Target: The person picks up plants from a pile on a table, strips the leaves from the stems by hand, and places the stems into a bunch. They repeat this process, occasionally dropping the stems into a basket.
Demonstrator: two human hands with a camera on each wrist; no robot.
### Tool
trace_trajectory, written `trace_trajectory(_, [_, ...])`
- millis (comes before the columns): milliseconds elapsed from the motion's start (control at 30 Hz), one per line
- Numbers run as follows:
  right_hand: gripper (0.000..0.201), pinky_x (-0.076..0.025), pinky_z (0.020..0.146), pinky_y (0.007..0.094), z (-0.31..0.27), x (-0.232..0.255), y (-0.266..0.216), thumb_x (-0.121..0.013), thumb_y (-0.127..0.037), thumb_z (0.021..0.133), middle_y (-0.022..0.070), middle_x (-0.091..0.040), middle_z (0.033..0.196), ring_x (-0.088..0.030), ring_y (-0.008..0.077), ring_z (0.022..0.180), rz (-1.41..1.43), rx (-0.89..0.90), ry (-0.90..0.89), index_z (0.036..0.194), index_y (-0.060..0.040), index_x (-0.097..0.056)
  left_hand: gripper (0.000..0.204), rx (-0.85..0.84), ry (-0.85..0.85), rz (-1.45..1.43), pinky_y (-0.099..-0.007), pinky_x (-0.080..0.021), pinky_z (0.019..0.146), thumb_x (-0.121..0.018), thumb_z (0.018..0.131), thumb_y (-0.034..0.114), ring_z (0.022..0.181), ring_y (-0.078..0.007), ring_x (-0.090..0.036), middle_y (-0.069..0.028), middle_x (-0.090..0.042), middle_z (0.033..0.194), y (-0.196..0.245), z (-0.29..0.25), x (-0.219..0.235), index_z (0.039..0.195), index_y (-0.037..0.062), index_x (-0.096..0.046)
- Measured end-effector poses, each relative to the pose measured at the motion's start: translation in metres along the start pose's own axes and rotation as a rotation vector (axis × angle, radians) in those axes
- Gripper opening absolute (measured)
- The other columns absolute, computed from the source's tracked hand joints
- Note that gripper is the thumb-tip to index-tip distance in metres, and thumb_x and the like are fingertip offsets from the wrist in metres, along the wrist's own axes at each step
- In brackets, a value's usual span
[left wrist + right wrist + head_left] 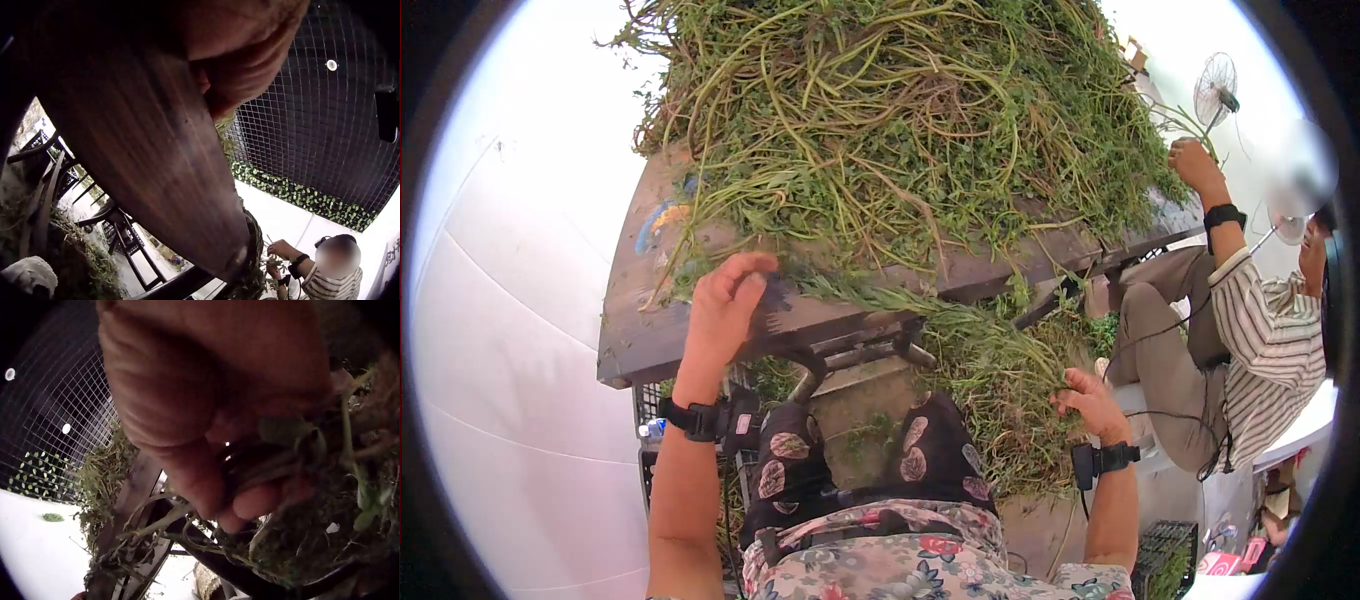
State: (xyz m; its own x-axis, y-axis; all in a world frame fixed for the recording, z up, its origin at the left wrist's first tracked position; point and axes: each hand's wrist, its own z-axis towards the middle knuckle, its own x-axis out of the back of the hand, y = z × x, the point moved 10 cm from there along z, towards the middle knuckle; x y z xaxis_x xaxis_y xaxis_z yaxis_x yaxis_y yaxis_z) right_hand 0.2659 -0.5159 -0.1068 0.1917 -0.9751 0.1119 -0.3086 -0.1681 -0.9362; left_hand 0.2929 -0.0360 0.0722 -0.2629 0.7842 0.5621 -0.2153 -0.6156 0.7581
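My left hand point(730, 305) is over the near left edge of the wooden table point(670, 340), fingers loosely bent, with nothing seen between them. In the left wrist view its fingers point(244, 69) come close over the dark tabletop point(169, 162). Off to the right, past the table edge, my right hand point(1095, 402) grips a bunch of long leafy green stems point(990, 335). The bunch stretches back toward the tabletop, its far end blurred. In the right wrist view, thumb and fingers curl round several stems point(165, 519).
A large heap of tangled green stems point(880, 120) covers the back of the table. More greens point(1010, 430) lie below, right of my knees. Another person in a striped shirt point(1265, 330) sits at the right, one hand raised by the heap. Fans point(1216, 90) stand behind; a black crate point(1165, 550) is at lower right.
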Motion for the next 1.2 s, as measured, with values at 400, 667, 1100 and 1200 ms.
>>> trace_trajectory(400, [0.026,-0.045,0.054,0.0256,-0.001,0.058,0.095,-0.050,-0.012,0.088,0.0075,-0.058,0.085,-0.056,0.0122,0.075,0.183,-0.212,0.305,0.109,0.0019,-0.049,0.021,-0.002,-0.022,-0.150,-0.0239,-0.038,0.082,-0.050,0.088,0.017,0.087,-0.0090,-0.052,-0.0007,-0.061,0.093,-0.013,0.000,-0.005,0.097,0.0008,-0.060])
trace_trajectory(667, [0.026,-0.046,0.058,0.0255,0.018,0.086,0.088,-0.047,-0.004,0.083,0.0066,-0.061,0.089,-0.056,0.0124,0.069,0.158,-0.087,0.416,0.109,-0.0020,-0.053,0.024,0.028,-0.020,-0.166,-0.0254,-0.037,0.087,-0.050,0.089,0.021,0.092,-0.0108,-0.053,-0.0017,-0.061,0.096,-0.018,-0.001,-0.005,0.099,0.0012,-0.061])
trace_trajectory(1100, [0.020,-0.044,0.072,0.0298,0.018,0.141,0.119,-0.058,-0.015,0.082,0.0004,-0.059,0.087,-0.055,0.0101,0.076,0.111,-0.103,0.733,0.099,-0.0052,-0.056,0.021,-0.029,0.007,-0.184,-0.0214,-0.038,0.082,-0.052,0.090,0.018,0.086,-0.0073,-0.051,0.0004,-0.060,0.091,-0.013,0.000,-0.005,0.097,0.0007,-0.060])
trace_trajectory(1200, [0.015,-0.046,0.069,0.0287,0.009,0.121,0.108,-0.058,-0.019,0.083,0.0002,-0.061,0.085,-0.058,0.0103,0.076,0.242,-0.127,0.679,0.095,-0.0093,-0.056,0.025,-0.004,-0.016,-0.167,-0.0264,-0.035,0.091,-0.053,0.089,0.023,0.094,-0.0117,-0.053,-0.0023,-0.061,0.095,-0.017,0.001,-0.005,0.098,0.0013,-0.061])
